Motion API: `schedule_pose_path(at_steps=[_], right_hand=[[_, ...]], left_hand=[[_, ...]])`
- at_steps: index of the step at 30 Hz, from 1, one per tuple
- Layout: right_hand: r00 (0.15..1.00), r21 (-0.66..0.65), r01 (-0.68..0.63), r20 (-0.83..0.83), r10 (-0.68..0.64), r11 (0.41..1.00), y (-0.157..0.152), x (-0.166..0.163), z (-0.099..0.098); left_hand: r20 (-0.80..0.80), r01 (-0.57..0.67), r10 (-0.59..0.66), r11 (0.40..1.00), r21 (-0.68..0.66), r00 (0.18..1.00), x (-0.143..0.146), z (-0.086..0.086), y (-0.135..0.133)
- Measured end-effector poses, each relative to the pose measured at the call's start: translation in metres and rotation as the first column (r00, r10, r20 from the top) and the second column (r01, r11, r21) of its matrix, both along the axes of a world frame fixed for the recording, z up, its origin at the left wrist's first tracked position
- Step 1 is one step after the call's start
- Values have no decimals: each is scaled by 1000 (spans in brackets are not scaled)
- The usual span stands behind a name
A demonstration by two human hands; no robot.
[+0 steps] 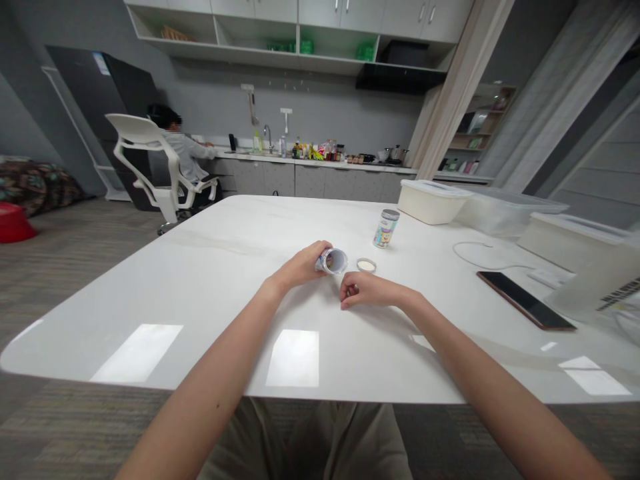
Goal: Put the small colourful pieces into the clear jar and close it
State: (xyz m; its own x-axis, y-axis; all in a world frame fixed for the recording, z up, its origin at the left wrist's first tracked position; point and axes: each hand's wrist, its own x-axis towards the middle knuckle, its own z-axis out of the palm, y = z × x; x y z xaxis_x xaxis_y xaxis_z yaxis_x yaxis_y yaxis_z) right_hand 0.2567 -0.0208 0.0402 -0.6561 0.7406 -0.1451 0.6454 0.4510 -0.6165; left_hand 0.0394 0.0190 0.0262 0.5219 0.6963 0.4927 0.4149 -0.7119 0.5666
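Left hand (300, 267) fingers grip small jar (332, 261), tipped sideways, open mouth toward right hand (361, 291). Right fingers curled shut, resting on table (200, 267); contents unclear. Lid (367, 265) lies just beyond. Step judged: emptying jar; next move needs steady tilt.

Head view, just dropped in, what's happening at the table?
A person sits at a white table. The left hand holds a small open jar tipped on its side, its mouth facing the camera. The right hand rests curled on the table beside it; whether it holds anything is unclear. A loose lid lies just past it, and a second, capped jar stands upright farther back.
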Motion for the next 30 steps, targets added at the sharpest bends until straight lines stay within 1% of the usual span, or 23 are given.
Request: schedule_pose_path(at_steps=[6,9,14,16,20,22,25,30], right_hand=[[997,-50,-48,-67,45,998,-5,-2,1],[993,-92,-75,-95,66,993,-6,-3,1],[988,-160,-131,-101,116,978,-8,-4,1],[988,-151,-133,-100,119,979,-8,-3,1],[990,-54,-139,-41,137,989,-7,2,4],[990,-36,-140,-9,139,990,-6,4,5],[990,-61,-141,14,142,988,-4,5,6],[989,-106,-148,-28,145,983,-7,3,8]], left_hand=[[-94,-1,3,1000,22,996,0,1,-1],[-83,-9,9,1000,4,997,1,2,-2],[-13,3,-4,1000,-15,1000,1,3,-4],[-4,3,-3,1000,-25,1000,1,3,-4],[-15,-6,6,1000,-29,1000,1,4,-4],[-22,-1,1,1000,-27,1000,1,4,-4],[-38,7,-7,1000,-15,999,1,4,-4],[-43,8,-8,1000,-15,999,2,4,-4]])
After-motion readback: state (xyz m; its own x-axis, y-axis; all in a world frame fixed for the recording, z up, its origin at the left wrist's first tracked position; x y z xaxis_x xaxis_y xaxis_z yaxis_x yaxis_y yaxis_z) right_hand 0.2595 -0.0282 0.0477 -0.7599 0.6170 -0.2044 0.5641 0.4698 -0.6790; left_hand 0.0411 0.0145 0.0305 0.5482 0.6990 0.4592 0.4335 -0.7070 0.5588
